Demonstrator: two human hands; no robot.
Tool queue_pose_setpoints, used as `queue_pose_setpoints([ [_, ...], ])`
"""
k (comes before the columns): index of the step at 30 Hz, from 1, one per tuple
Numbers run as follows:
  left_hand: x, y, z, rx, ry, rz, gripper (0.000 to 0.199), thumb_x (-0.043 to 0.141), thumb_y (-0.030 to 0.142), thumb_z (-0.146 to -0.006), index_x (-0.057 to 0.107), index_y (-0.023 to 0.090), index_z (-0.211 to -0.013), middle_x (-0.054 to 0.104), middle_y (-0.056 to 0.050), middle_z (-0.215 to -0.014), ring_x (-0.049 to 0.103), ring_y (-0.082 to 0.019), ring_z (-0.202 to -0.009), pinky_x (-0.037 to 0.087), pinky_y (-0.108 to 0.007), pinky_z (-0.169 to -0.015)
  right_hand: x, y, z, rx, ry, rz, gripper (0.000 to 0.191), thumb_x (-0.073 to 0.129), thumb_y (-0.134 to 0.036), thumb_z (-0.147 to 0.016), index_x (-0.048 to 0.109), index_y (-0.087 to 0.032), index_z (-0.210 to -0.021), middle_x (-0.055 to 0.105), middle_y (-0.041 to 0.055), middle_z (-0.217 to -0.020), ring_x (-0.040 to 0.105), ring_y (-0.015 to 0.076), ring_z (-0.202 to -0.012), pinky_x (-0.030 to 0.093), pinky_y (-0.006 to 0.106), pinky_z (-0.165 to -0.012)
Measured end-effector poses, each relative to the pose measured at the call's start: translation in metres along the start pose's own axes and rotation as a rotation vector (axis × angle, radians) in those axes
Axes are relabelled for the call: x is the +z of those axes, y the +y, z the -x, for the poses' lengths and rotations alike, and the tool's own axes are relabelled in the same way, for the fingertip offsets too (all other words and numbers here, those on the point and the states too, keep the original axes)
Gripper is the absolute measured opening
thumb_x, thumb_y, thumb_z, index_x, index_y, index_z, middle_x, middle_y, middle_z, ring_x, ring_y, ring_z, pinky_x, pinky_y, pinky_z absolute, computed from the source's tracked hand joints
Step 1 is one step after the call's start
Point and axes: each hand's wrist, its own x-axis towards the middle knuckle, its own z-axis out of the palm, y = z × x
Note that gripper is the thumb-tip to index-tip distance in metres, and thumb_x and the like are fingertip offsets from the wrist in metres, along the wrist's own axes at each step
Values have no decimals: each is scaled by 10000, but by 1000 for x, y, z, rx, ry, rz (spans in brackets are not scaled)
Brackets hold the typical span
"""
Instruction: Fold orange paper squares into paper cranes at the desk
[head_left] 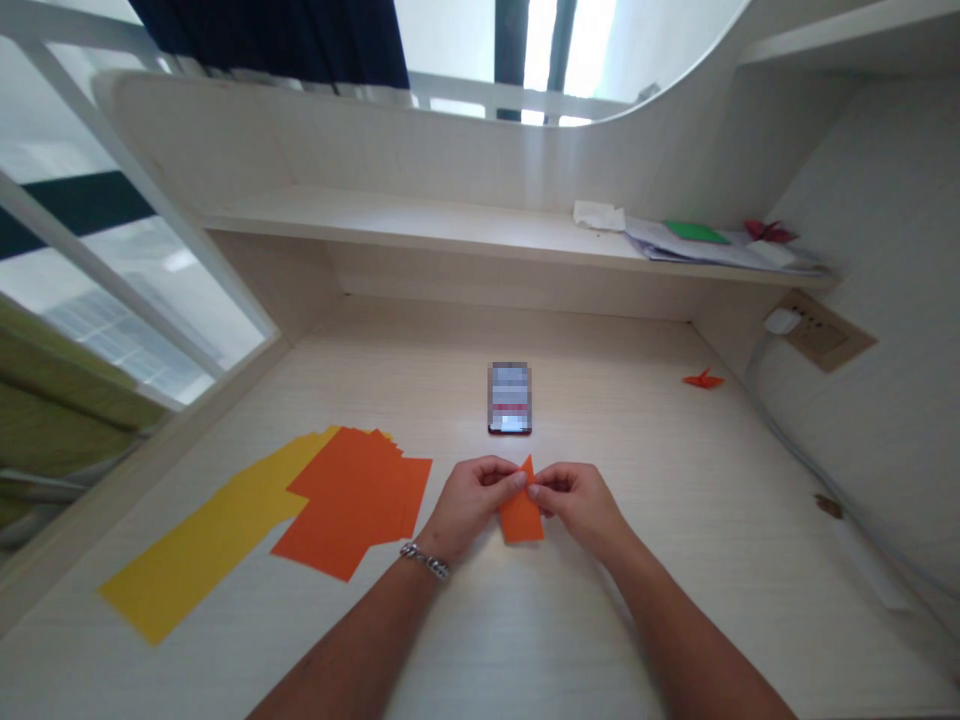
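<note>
A small folded piece of orange paper [523, 524] is held between both hands over the desk, its narrow pointed tip facing away from me. My left hand [480, 500] pinches its left side with thumb and fingers. On the opposite side, my right hand [576, 498] grips the paper near the tip, thumb against finger. A phone [510, 398] with a lit, blurred screen lies flat just beyond the hands. Left of my left hand, orange paper sheets [360, 500] are fanned out, partly over yellow paper sheets [195, 530].
A small orange folded paper figure [703, 380] lies at the desk's right. Papers [720, 250], a green square [696, 232] and a red folded paper piece [771, 231] rest on the shelf [450, 228]. A white cable [780, 435] runs from the wall socket [829, 330].
</note>
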Motion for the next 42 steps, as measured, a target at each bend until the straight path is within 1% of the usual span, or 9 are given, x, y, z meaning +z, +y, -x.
queue_pose_setpoints([
  [5, -1, -2, -1, 21, 33, -20, 251, 708, 353, -705, 689, 115, -783, 709, -73, -758, 641, -172, -687, 507, -281, -660, -1, -1, 1, -2, -9, 14, 206, 700, -337, -686, 687, -134, -716, 631, 14, -567, 544, 118, -496, 437, 236, -496],
  [8, 0, -3, 0, 29, 55, -10, 260, 705, 367, -707, 694, 121, -791, 711, -71, -755, 646, -178, -685, 512, -291, -664, 1, -1, 1, -69, 30, 65, 206, 677, -350, -714, 686, -143, -718, 628, 14, -575, 547, 127, -518, 436, 239, -501],
  [10, 1, -4, 1, 40, 66, -10, 265, 706, 369, -705, 698, 120, -796, 711, -72, -759, 646, -180, -693, 510, -286, -658, 2, -1, 1, -121, 66, 82, 207, 663, -356, -729, 686, -151, -743, 642, 23, -616, 562, 139, -555, 449, 243, -515],
  [14, 5, -3, 2, 33, 29, -31, 259, 709, 357, -705, 705, 113, -793, 716, -83, -777, 643, -181, -707, 498, -270, -646, 1, 0, -1, -169, 118, 17, 228, 678, -358, -715, 686, -161, -830, 674, 45, -719, 591, 164, -624, 474, 258, -534],
  [18, 8, -2, 3, 42, -20, -59, 235, 699, 344, -718, 710, 118, -783, 721, -83, -788, 644, -182, -723, 494, -265, -661, -1, 2, -2, -182, 146, 11, 193, 685, -331, -706, 697, -155, -784, 668, 43, -682, 582, 159, -606, 473, 267, -563],
  [25, 9, -1, 4, 46, -27, -96, 226, 693, 343, -720, 705, 120, -758, 719, -82, -775, 641, -180, -705, 489, -258, -632, -2, 1, -2, -168, 133, 36, 198, 671, -347, -709, 704, -156, -747, 654, 34, -640, 574, 156, -591, 460, 260, -554],
  [36, 10, 2, 4, 3, -7, -65, 226, 718, 341, -688, 701, 117, -716, 708, -65, -701, 627, -169, -649, 475, -252, -597, -1, 0, -3, -185, 96, 53, 190, 622, -346, -766, 652, -163, -729, 615, 13, -634, 536, 135, -576, 439, 248, -560],
  [42, 8, 1, 4, -12, 6, -59, 205, 735, 309, -674, 701, 114, -727, 709, -61, -709, 617, -155, -639, 457, -233, -581, -2, 5, -5, -161, 34, 14, 194, 628, -354, -764, 644, -160, -768, 597, 7, -645, 526, 134, -579, 434, 250, -559],
])
